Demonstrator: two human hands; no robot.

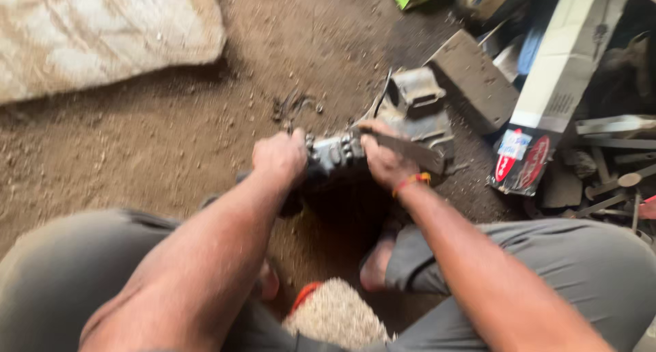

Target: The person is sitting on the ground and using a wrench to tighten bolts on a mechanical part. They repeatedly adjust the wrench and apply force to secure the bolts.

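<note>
A dark, greasy metal machine part [333,155] sits on the dirt floor between my knees. My left hand [279,155] is closed around its left side. Gripping its right side is my right hand [385,159], which also holds a flat grey metal blade-like tool [410,151] that points right. A red and orange band circles my right wrist. The underside of the part is hidden in shadow.
More grey metal pieces [418,96] lie just behind the part, with a flat slab [473,78] to their right. A long white carton [553,85] and scrap tools [608,181] crowd the right. A pale sack [102,31] lies far left. My bare foot [376,263] rests below.
</note>
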